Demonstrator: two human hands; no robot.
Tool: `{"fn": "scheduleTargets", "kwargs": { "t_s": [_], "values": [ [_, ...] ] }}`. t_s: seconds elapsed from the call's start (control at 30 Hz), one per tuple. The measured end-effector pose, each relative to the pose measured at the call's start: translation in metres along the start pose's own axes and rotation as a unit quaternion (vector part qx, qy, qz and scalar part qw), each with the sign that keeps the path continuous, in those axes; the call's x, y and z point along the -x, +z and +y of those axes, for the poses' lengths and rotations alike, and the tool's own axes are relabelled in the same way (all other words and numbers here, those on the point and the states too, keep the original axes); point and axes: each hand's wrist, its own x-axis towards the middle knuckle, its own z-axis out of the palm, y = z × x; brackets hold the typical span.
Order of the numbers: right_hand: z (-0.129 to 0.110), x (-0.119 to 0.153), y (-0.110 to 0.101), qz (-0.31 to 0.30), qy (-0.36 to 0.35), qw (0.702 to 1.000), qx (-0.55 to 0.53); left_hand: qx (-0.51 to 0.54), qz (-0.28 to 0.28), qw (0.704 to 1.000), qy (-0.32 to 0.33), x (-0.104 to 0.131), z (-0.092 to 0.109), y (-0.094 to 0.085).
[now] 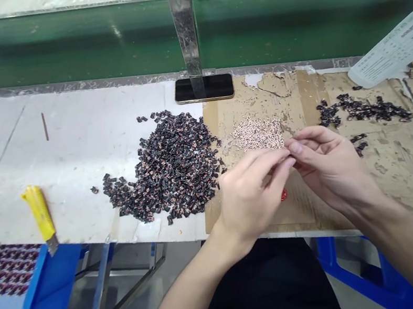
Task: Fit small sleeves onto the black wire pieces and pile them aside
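My left hand [250,189] and my right hand [328,165] meet fingertip to fingertip above the cardboard. Both are closed in a pinch around something tiny and dark, mostly hidden by the fingers. Just beyond them lies a patch of small copper-coloured pieces [256,134]. To the left spreads a big heap of small black parts [180,164] with coppery bits showing. A red round object [284,194] peeks out beneath my hands. Over on the right, a smaller scatter of black parts [374,109] rests on the cardboard [396,169].
A phone [203,89] lies at the base of a metal post [186,25]. A yellow utility knife [40,215] sits near the table's left front edge, beside a blue tray [35,296] holding rows of parts. A printed translucent sheet [398,43] leans in at right.
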Motion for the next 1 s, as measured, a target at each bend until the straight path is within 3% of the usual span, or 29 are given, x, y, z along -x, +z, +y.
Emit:
{"fn": "scheduleTargets", "kwargs": {
  "t_s": [0.1,0.2,0.4,0.53,0.73,1.0],
  "values": [
    [-0.001,0.014,0.005,0.022,-0.031,0.999,0.003,-0.028,-0.010,0.999,0.034,0.004,0.000,0.001],
    [-0.005,0.025,0.006,0.027,-0.051,0.998,0.024,-0.017,-0.018,0.999,0.020,0.008,0.000,0.000],
    [-0.014,0.038,0.005,-0.034,-0.076,0.994,0.070,0.058,0.019,0.996,-0.057,0.013,0.008,-0.001],
    [-0.014,0.041,0.004,-0.089,-0.056,0.993,0.060,0.062,0.008,0.998,-0.030,0.015,0.011,-0.004],
    [-0.015,0.044,0.002,-0.115,-0.029,0.992,0.037,0.060,-0.004,0.998,-0.003,0.018,0.010,-0.010],
    [-0.023,0.054,0.009,-0.089,-0.085,0.985,0.120,0.067,-0.021,0.997,-0.013,0.023,0.013,-0.015]
  ]
}}
